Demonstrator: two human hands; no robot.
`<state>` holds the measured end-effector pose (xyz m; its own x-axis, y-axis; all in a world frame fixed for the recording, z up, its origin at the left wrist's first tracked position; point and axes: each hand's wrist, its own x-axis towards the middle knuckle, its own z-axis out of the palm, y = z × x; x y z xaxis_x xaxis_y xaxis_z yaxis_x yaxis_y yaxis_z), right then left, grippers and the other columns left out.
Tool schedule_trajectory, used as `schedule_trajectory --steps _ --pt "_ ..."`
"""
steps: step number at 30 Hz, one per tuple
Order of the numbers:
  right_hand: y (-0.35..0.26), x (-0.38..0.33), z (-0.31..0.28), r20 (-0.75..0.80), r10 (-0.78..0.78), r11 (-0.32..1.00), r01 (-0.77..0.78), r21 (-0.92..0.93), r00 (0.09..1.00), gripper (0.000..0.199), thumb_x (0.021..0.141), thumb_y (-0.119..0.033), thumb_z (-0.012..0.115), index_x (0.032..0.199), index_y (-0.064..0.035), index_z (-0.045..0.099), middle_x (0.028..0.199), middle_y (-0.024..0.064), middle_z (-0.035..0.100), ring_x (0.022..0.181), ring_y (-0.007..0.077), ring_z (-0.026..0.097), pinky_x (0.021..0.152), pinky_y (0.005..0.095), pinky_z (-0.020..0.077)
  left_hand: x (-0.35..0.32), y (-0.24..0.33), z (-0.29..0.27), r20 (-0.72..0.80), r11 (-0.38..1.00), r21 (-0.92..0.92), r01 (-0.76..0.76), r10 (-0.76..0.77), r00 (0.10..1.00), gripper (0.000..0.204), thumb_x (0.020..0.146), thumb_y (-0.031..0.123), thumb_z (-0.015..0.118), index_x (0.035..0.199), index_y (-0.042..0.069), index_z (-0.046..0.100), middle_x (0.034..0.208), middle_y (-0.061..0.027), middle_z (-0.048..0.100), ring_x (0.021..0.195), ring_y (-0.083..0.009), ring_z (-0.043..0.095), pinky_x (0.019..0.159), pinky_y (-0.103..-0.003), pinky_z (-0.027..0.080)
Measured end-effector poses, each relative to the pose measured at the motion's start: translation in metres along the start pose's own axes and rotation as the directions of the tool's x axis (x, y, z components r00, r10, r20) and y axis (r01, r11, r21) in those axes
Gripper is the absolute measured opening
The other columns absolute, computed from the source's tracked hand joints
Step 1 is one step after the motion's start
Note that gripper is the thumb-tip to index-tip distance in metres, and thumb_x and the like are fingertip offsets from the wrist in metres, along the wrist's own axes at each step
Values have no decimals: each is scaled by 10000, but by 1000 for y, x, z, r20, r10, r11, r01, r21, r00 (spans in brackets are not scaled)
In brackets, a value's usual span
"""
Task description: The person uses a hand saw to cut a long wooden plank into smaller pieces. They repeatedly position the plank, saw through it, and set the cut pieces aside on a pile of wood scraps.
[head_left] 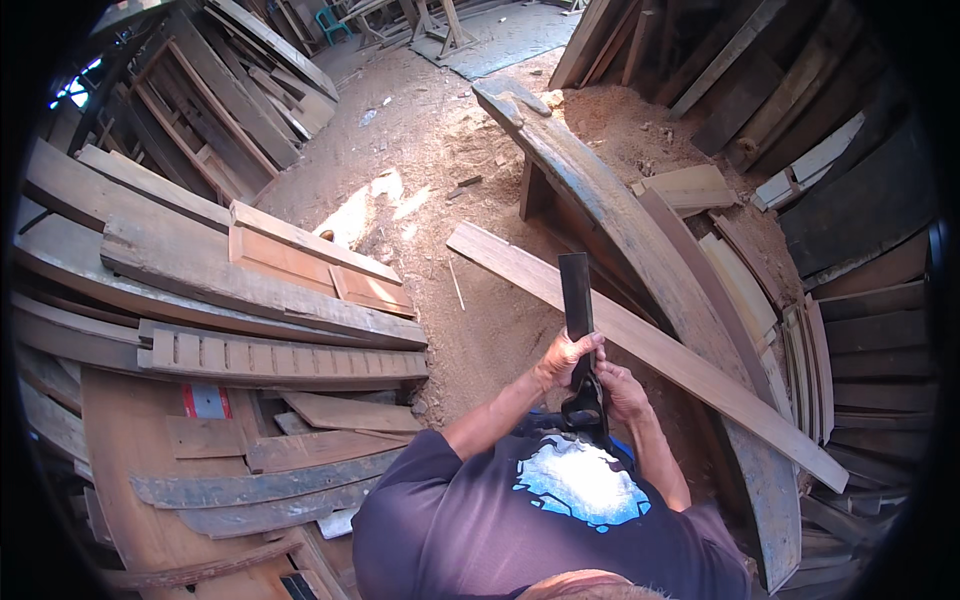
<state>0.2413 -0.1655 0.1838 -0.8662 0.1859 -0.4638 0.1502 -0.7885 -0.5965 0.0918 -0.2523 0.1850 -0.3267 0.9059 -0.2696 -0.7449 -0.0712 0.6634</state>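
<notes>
A long, flat black tool (pixel 576 290) with a rounded dark lower end stands nearly upright before my chest. Its exact kind cannot be made out. My left hand (pixel 568 362) is closed round its middle, thumb lying across the flat face. Just below and to the right, my right hand (pixel 624 390) is closed at the tool's lower part, its fingers bent and partly hidden. Beyond my hands, a light brown board (pixel 660 350) lies slantwise across a weathered bench plank (pixel 640 240). The board's far left end juts past the bench over the ground.
Stacked timber (pixel 270 300) fills the left side, including a notched beam (pixel 290 358). More boards (pixel 810 370) lie beyond the bench at right, and planks (pixel 730 70) lean at the back right. Sawdust covers the ground (pixel 420 160). A blue-grey sheet (pixel 500 50) lies farther back.
</notes>
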Motion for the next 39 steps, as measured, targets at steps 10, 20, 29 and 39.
schedule_trajectory --steps 10,20,29,39 --pt "-11 45 21 -36 -124 992 126 30 992 244 976 -222 682 1155 -59 662 985 -19 692 821 59 648 733 222 531 40 39 -22 157 996 -83 -13 26 987 190 970 210 680 962 64 559 686 -36 589 564 -158 612 573 -335 542" --pt "-33 93 4 1 -36 994 36 -100 999 242 1005 -269 639 1064 -39 679 906 -11 671 771 77 626 711 234 515 72 61 -39 53 992 -109 -57 63 997 216 943 221 720 980 88 553 696 -22 566 582 -146 607 535 -305 531" --pt "-59 131 24 -32 -108 825 72 -560 994 298 968 -264 636 1081 10 665 929 34 686 799 104 619 751 271 508 150 127 -92 -112 968 -227 -104 80 990 183 943 226 720 998 96 603 729 -25 616 602 -158 623 561 -308 548" --pt "-107 250 47 -279 -464 788 248 -563 840 157 953 -152 626 964 -3 675 794 30 664 698 103 610 667 264 515 266 191 -240 -71 662 749 3 75 995 693 947 528 626 1426 71 420 1134 -164 668 1058 -308 671 881 -396 534"
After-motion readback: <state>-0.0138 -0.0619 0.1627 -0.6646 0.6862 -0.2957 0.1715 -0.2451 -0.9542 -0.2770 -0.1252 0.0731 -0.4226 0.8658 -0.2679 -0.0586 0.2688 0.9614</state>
